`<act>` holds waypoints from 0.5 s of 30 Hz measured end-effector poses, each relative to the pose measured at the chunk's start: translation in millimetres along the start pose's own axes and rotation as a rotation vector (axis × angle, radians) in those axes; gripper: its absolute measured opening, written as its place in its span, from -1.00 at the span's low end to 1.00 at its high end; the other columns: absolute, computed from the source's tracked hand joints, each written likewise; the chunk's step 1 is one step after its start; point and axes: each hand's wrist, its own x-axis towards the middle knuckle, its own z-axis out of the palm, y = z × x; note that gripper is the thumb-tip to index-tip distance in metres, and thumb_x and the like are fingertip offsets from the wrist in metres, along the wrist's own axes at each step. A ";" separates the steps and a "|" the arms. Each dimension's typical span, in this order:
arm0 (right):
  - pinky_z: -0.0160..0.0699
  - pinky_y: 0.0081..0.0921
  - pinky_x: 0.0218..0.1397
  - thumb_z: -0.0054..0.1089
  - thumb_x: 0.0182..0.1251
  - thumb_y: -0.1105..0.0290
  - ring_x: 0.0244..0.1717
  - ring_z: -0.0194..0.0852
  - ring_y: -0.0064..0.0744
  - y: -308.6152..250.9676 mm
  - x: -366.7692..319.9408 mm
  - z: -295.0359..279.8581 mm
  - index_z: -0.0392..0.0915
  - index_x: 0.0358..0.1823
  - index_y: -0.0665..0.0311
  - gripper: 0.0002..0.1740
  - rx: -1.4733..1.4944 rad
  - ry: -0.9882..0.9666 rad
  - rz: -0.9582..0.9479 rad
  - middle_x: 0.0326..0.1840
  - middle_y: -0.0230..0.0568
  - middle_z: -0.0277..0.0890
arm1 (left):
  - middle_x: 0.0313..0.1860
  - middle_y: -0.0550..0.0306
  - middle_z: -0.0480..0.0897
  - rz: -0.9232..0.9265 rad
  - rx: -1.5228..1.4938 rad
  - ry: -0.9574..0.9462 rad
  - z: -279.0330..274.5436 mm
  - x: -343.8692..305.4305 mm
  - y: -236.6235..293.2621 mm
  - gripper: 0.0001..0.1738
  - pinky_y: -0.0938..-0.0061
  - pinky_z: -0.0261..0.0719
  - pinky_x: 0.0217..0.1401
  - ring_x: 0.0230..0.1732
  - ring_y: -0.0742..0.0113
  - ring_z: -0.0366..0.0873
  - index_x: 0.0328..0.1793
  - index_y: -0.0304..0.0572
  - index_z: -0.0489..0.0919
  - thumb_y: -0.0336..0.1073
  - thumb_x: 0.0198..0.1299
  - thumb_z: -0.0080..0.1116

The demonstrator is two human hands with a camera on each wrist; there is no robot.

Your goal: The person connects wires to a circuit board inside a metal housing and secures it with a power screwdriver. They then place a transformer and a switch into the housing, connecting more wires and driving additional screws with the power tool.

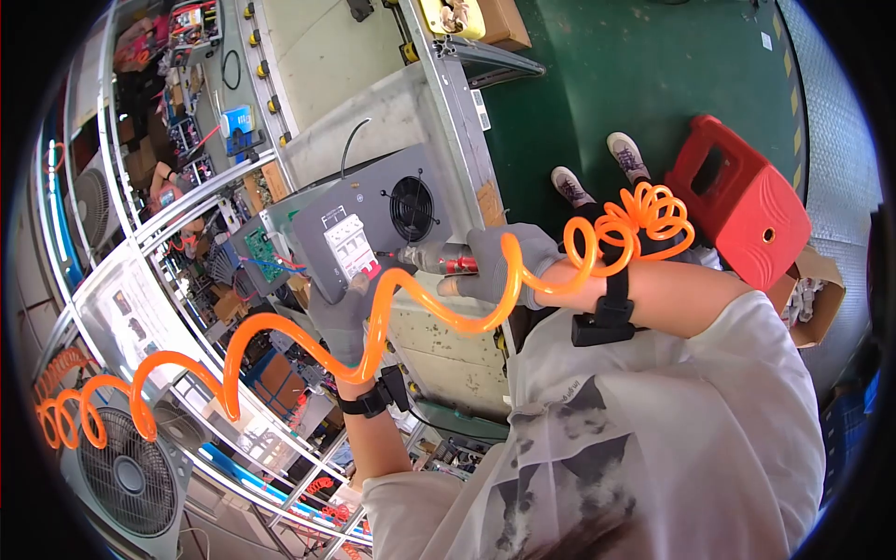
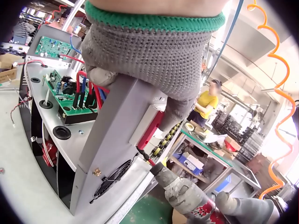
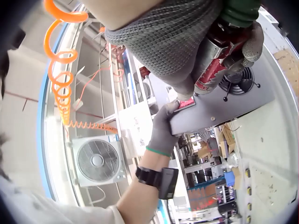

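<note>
A grey metal panel (image 1: pixel 373 182) with a round black fan (image 1: pixel 411 207) stands on the worktable, part of an equipment case. On its face sits a white circuit breaker (image 1: pixel 350 245) with a red part (image 2: pixel 152 130). My gloved left hand (image 1: pixel 343 322) grips the panel's edge, fingers over it and against the breaker. In my gloved right hand (image 1: pixel 509 261) I hold a powered screwdriver (image 2: pixel 187 193) with a worn red and grey body. Its thin bit reaches the panel right beside the breaker's red part. Behind the panel, a green circuit board (image 2: pixel 79 98) with thick red and blue wires shows.
An orange coiled hose (image 1: pixel 378 322) stretches across in front of both arms. A red stool (image 1: pixel 747 205) and a cardboard box (image 1: pixel 819 280) stand on the floor at right. A floor fan (image 1: pixel 131 471) is at lower left. Farther off is a person in yellow (image 2: pixel 206 101).
</note>
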 end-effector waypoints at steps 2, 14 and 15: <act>0.56 -0.28 -0.12 0.12 0.13 -0.29 -0.19 0.61 -0.04 4.7 21.8 12.5 0.52 0.08 0.17 -0.27 -0.134 -0.102 0.061 -0.23 -0.03 0.62 | 0.00 0.04 0.61 0.149 0.090 -0.035 -1.0 -1.9 4.8 -0.56 0.46 0.54 0.07 -0.05 0.35 0.58 0.10 -0.39 0.51 -0.52 0.03 0.22; 0.30 -0.21 0.28 0.07 0.19 -0.26 0.20 0.38 -0.07 -29.4 26.9 -8.0 0.42 0.23 0.13 -0.25 0.074 -0.241 0.138 0.11 0.01 0.46 | -0.17 0.16 0.63 0.152 0.037 0.006 3.5 0.3 7.7 -0.58 0.52 0.53 -0.08 -0.17 0.47 0.57 -0.01 -0.39 0.57 -0.54 -0.08 0.33; 0.27 -0.21 0.31 0.04 0.21 -0.26 0.23 0.36 -0.06 -28.1 26.6 -6.4 0.40 0.26 0.09 -0.26 0.069 -0.260 0.166 0.14 0.02 0.45 | -0.15 0.14 0.63 0.119 0.056 -0.025 3.6 -2.1 12.6 -0.55 0.54 0.54 -0.08 -0.19 0.46 0.58 0.04 -0.38 0.54 -0.51 -0.05 0.31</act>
